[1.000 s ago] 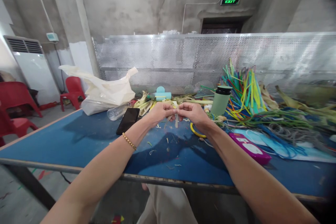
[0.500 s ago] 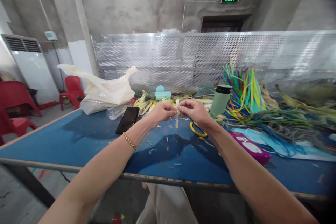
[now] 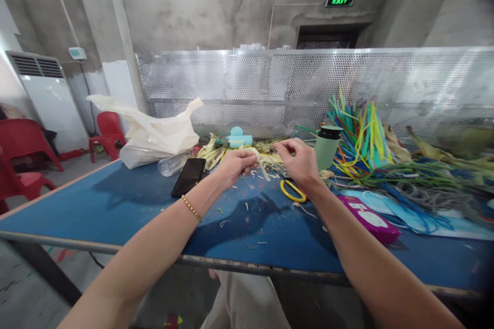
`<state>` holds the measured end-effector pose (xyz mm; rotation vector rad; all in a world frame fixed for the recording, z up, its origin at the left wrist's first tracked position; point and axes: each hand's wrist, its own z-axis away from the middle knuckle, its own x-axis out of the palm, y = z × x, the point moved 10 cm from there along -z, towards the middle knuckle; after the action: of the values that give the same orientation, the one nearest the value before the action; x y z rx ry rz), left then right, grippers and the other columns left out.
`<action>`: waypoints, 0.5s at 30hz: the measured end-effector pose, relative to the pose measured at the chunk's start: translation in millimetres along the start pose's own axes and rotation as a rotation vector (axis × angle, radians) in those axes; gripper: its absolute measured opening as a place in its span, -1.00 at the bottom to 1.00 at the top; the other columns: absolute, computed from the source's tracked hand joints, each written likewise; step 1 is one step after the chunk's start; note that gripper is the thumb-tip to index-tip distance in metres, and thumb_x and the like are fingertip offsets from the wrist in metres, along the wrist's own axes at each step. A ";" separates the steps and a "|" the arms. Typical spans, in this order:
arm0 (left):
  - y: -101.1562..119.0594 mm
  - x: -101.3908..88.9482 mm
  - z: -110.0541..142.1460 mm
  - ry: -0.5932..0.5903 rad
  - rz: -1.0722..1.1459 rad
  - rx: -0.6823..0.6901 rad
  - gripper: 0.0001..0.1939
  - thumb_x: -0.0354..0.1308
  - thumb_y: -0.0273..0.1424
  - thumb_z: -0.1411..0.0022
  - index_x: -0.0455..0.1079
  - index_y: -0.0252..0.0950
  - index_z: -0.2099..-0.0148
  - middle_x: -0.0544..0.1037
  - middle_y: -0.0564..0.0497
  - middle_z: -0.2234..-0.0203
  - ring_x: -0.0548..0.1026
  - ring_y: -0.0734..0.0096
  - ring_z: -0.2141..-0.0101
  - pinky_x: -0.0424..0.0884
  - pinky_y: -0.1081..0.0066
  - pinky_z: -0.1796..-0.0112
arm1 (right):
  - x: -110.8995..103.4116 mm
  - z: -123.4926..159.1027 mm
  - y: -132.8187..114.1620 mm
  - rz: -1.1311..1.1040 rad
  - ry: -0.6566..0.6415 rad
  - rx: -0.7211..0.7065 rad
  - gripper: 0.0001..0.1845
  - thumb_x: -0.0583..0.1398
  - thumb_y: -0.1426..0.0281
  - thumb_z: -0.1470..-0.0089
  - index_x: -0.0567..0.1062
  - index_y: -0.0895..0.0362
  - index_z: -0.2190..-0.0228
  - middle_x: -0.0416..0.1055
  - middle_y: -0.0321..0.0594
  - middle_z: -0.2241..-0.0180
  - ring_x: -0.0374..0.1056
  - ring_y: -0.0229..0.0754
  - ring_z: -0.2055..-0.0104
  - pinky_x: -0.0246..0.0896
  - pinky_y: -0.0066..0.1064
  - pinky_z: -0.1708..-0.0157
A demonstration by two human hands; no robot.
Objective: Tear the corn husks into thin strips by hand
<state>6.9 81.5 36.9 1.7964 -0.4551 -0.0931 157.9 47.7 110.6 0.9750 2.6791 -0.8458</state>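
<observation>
My left hand (image 3: 236,165) pinches a pale corn husk strip (image 3: 264,171) between thumb and fingers, and the strip hangs down past the fingertips to the right. To its right, my right hand (image 3: 301,161) is raised with thumb and forefinger brought together; whatever is in that pinch is too small to make out. Just below the right hand lie yellow-handled scissors (image 3: 292,198) on the blue table (image 3: 154,239). Pale husk scraps are scattered under both hands, and more dried husks (image 3: 211,152) are heaped behind them.
Left of the hands are a black phone (image 3: 188,177), a clear plastic bottle (image 3: 172,164) and a white plastic bag (image 3: 158,136). A green jar (image 3: 326,150), colourful pipe cleaners (image 3: 366,136), a purple box (image 3: 370,220) and tangled cords (image 3: 420,190) occupy the right. Behind stands a perforated metal screen (image 3: 239,82).
My right hand has drawn away to the right from the left hand, where both were together at the strip. The left hand keeps the husk strip, whose loose end now slants rightward.
</observation>
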 end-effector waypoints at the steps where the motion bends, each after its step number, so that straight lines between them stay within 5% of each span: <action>1: -0.8 -3.5 -0.9 0.031 0.019 0.001 -0.89 0.21 -0.49 -0.10 0.36 -0.41 0.44 0.43 0.02 0.59 0.19 0.69 0.67 0.04 0.54 0.60 | -1.9 0.4 -3.1 0.027 0.010 -0.017 -0.71 0.17 0.23 -0.05 0.52 0.18 0.52 0.46 -0.15 0.48 0.30 -0.20 0.44 0.17 -0.36 0.37; 5: -2.0 -10.8 -2.6 0.107 0.054 0.045 -0.93 0.15 -0.55 -0.13 0.35 -0.41 0.41 0.45 0.01 0.57 0.24 0.66 0.67 0.12 0.54 0.58 | 28.5 11.7 -10.2 0.000 -0.251 -0.009 -0.72 0.17 0.28 -0.05 0.55 0.18 0.53 0.44 -0.22 0.60 0.32 -0.23 0.54 0.16 -0.41 0.48; 8: 0.0 -8.9 -2.7 0.106 0.025 0.105 -0.94 0.16 -0.55 -0.12 0.35 -0.41 0.40 0.44 0.04 0.59 0.26 0.66 0.66 0.13 0.54 0.58 | 54.1 25.6 0.4 -0.142 -0.418 0.157 -0.74 0.18 0.26 -0.02 0.59 0.17 0.39 0.38 -0.29 0.69 0.28 -0.25 0.67 0.17 -0.43 0.61; 11: 0.4 -6.2 -3.2 0.093 -0.019 0.126 -0.92 0.19 -0.54 -0.11 0.35 -0.41 0.41 0.44 0.05 0.60 0.28 0.65 0.65 0.14 0.54 0.57 | 65.7 31.8 9.8 -0.324 -0.446 0.279 -0.75 0.19 0.27 0.03 0.55 0.20 0.38 0.44 -0.24 0.62 0.33 -0.22 0.64 0.23 -0.43 0.67; 15: -1.0 -0.3 -3.9 0.037 -0.005 0.094 -0.93 0.18 -0.57 -0.11 0.36 -0.43 0.42 0.46 0.02 0.57 0.35 0.62 0.61 0.23 0.52 0.51 | 61.8 25.8 11.7 -0.302 -0.390 0.223 -0.82 0.20 0.32 0.07 0.51 0.20 0.44 0.49 -0.18 0.53 0.37 -0.22 0.58 0.32 -0.41 0.60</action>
<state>8.1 85.4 36.9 1.8885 -0.4353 -0.0424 116.7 73.8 63.3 0.3837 2.4542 -1.2681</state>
